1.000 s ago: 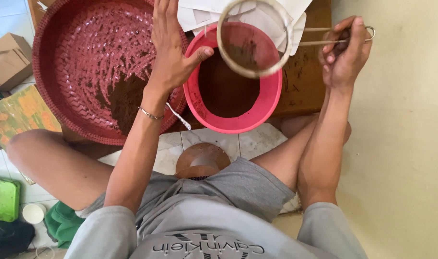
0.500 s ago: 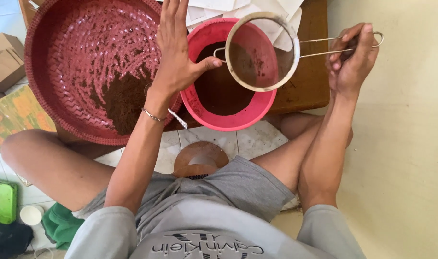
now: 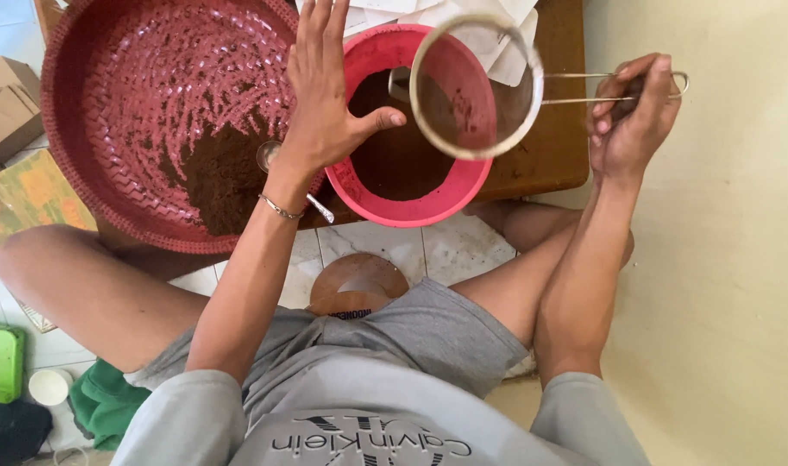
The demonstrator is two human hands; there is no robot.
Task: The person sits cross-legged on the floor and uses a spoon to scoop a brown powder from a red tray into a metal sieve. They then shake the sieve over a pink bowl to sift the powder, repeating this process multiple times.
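My right hand (image 3: 631,116) grips the wire handle of a round metal sieve (image 3: 476,86), held tilted above the pink bowl (image 3: 402,185). Dark brown powder lies in the bowl and a little clings to the sieve's mesh. Beside the sieve's rim my left hand (image 3: 329,95) is open and flat, fingers pointing away, thumb towards the sieve. It hovers over the gap between the pink bowl and a large red woven tray (image 3: 109,181) that holds a heap of brown powder. A metal spoon (image 3: 312,203) lies under my left wrist.
The bowl and tray rest on a low wooden board (image 3: 549,155). White papers (image 3: 497,13) lie beyond it. A brown round lid (image 3: 355,289) sits on the tiles between my legs. A cardboard box (image 3: 6,103), a green object (image 3: 1,362) and green cloth (image 3: 100,401) lie at left.
The sieve has swung to the right and tilted more over the pink bowl. My left hand stays open beside it, close to the sieve's rim.
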